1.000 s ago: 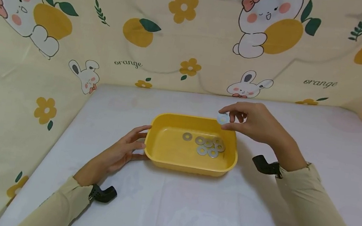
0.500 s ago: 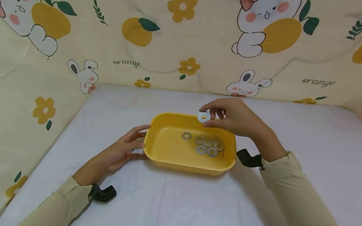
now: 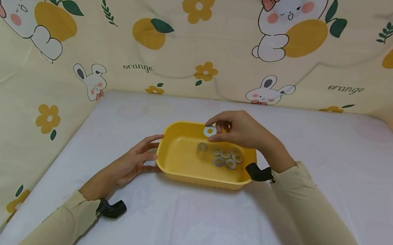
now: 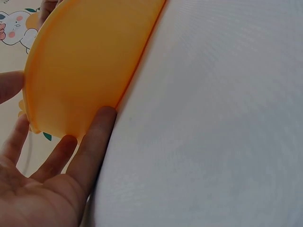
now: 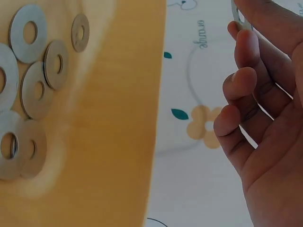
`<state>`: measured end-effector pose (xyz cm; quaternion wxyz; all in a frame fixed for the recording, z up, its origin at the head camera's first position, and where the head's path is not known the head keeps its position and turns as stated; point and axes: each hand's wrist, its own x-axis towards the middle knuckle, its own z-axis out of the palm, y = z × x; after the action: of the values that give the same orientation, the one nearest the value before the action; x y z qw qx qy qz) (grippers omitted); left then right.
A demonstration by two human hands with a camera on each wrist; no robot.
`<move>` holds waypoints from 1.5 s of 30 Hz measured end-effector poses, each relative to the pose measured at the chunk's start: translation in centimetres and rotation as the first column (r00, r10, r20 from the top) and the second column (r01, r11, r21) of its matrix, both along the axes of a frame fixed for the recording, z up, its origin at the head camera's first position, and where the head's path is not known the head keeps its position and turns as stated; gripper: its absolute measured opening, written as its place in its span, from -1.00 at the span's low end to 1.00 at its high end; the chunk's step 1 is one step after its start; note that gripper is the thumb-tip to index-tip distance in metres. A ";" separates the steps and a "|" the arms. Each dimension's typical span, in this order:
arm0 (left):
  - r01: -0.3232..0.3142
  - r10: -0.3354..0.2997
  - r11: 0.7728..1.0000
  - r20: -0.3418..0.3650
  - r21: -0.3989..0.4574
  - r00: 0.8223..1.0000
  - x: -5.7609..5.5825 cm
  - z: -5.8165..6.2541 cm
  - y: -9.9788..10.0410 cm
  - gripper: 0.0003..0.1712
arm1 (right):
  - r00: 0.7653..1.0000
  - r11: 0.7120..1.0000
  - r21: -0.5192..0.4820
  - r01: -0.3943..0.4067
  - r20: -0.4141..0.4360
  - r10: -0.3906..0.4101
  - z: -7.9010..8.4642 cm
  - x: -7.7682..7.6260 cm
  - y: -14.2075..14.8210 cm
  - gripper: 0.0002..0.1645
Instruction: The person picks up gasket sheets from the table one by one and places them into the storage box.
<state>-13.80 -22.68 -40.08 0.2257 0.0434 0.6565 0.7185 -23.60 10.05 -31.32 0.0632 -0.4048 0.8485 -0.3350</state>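
Note:
A yellow plastic tray stands on the white-covered table. Several flat metal washers lie in it, most of them bunched toward its right side and some overlapping. One washer lies a little apart, to the left of the bunch. Above the tray's back rim, my right hand pinches another washer between thumb and finger, held on edge. My left hand rests against the tray's left end. In the left wrist view its extended fingers touch the outer wall.
White cloth covers the table around the tray. A cream curtain printed with rabbits and oranges hangs behind and along the left. Black wrist cameras sit on both forearms.
My right hand has carried the pinched washer left, from the tray's back right corner to nearer its middle, and slightly lower. The left hand and tray stay in place.

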 end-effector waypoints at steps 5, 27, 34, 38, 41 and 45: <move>0.005 -0.005 1.000 -0.003 0.009 1.000 0.0 0.1 0.0 -0.29 | 1.000 1.000 -0.005 -0.016 0.019 0.016 -0.2 -0.3 -0.5 -0.61; 0.004 -0.004 1.000 -0.002 0.008 1.000 0.1 0.2 0.0 -0.27 | 0.996 0.981 0.196 -0.012 0.088 -0.006 -0.1 -0.5 -0.3 -0.48; 0.000 0.000 1.000 -0.001 -0.003 1.000 0.1 0.2 0.0 -0.27 | 0.995 0.986 0.140 0.086 0.037 -0.092 0.3 0.4 2.5 -0.60; 0.000 0.000 1.000 0.000 -0.001 1.000 0.1 0.2 0.1 -0.27 | 0.990 0.985 0.104 0.137 0.026 -0.140 0.1 1.1 4.5 -0.64; -0.001 0.001 1.000 0.005 0.000 1.000 0.1 0.2 0.1 -0.26 | 0.986 0.981 0.093 0.167 0.004 -0.168 0.0 1.6 5.9 -0.66; -0.008 0.008 1.000 0.008 -0.004 1.000 0.1 0.2 0.1 -0.26 | 0.978 0.973 0.095 0.209 -0.021 -0.207 -0.3 2.0 7.7 -0.65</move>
<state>-13.67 -22.55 -39.84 0.2256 0.0376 0.6571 0.7183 -21.64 17.75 -31.62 0.0426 -0.3120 0.9018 -0.2959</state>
